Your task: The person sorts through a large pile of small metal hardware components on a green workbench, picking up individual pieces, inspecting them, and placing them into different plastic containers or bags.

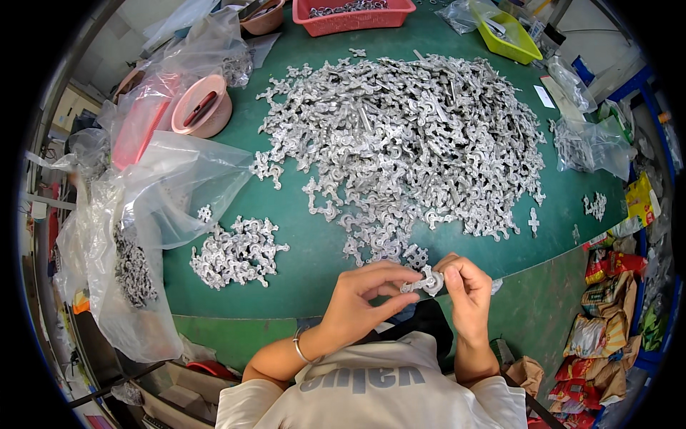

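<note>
Pale shirt cloth (364,404) lies nearest, left fingers (388,273) and right fingers (455,281) pinching a lobed, silvery metal piece (431,282).

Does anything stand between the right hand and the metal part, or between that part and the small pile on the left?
Nothing visible separates the right hand from the metal part. Toward the small pile, the left hand, also on the part, lies across the straight path.

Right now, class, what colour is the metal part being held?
The metal part is silvery grey, clearest in the head view.
</note>
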`<state>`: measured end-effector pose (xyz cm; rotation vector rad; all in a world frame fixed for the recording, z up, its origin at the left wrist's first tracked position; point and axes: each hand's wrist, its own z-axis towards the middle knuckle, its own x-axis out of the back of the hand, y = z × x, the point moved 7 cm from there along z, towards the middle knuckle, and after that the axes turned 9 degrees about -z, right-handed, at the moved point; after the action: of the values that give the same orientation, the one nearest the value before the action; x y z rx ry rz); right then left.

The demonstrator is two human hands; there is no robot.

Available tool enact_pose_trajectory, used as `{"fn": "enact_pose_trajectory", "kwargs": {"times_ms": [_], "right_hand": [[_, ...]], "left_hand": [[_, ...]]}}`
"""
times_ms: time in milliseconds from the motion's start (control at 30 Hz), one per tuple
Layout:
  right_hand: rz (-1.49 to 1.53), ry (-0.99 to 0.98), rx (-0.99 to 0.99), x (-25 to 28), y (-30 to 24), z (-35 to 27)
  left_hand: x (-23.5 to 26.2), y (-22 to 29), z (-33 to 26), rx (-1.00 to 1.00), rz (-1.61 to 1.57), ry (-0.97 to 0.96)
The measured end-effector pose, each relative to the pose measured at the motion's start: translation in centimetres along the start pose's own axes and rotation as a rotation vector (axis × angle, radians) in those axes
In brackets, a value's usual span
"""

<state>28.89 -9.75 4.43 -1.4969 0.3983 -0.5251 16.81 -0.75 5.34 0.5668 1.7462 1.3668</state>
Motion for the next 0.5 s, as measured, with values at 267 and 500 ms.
{"fn": "enact_pose_trajectory", "kwargs": {"times_ms": [267, 500], "right_hand": [[-0.098, -0.023, 0.093, -0.3, -0.9, 0.1], [-0.738, -0.023, 0.119, 1.3, 0.1, 0.8]], "left_hand": [[0.0, 0.6, -0.5, -0.061, 0.002, 0.026], [9.2, 3.1, -4.1, -0.386, 0.865, 0.633]]}}
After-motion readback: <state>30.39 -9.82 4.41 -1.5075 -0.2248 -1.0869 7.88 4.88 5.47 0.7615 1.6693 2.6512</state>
